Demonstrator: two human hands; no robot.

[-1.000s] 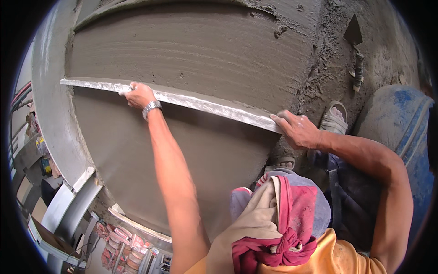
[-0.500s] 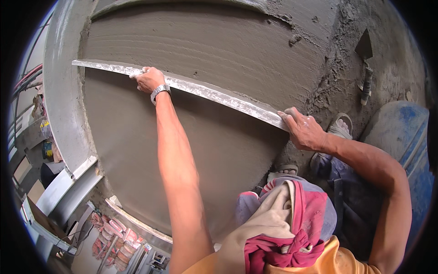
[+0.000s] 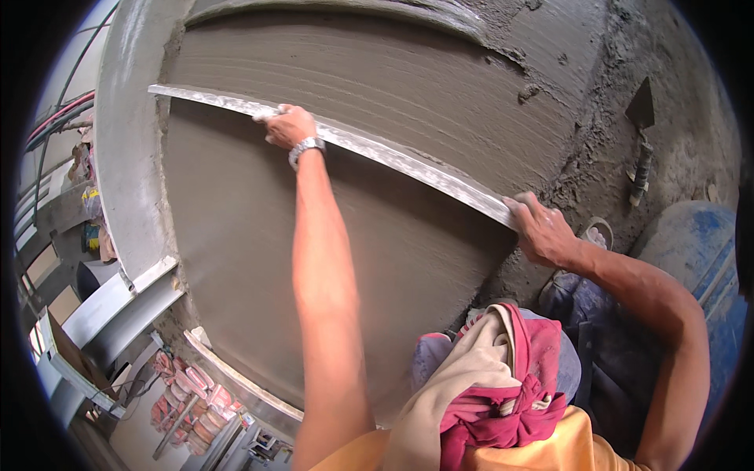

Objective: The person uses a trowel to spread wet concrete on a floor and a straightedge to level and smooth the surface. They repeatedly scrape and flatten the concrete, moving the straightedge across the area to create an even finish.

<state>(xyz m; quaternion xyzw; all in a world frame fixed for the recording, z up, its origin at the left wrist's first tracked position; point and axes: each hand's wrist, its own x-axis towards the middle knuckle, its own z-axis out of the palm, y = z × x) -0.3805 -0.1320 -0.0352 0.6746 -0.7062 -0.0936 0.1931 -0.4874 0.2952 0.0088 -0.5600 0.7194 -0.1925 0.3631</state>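
Observation:
A long, mortar-smeared metal straightedge [image 3: 408, 165] lies slantwise across the wet grey mortar [image 3: 314, 235], its left end near a pale grey post [image 3: 129, 133]. My left hand [image 3: 290, 127], with a metal watch on the wrist, is closed over the bar left of its middle. At the bar's right end my right hand [image 3: 542, 231] grips it, the arm bent at the elbow. Smooth mortar lies below the bar. Above it the mortar is streaked with fine lines, topped by a thick curved ridge of mortar [image 3: 353, 8].
A trowel [image 3: 642, 118] lies at the right, near rough mortar crumbs. Beside my legs stands a blue drum [image 3: 699, 243]. A bundled cloth [image 3: 503, 377] hangs at my front. Lower left are a metal channel [image 3: 129, 302] and stacked reddish bags [image 3: 192, 400]; cables [image 3: 63, 122] run at far left.
The straightedge has slid farther up the mortar with both hands still on it, narrowing the gap to the ridge. The whole view has also shifted and turned slightly.

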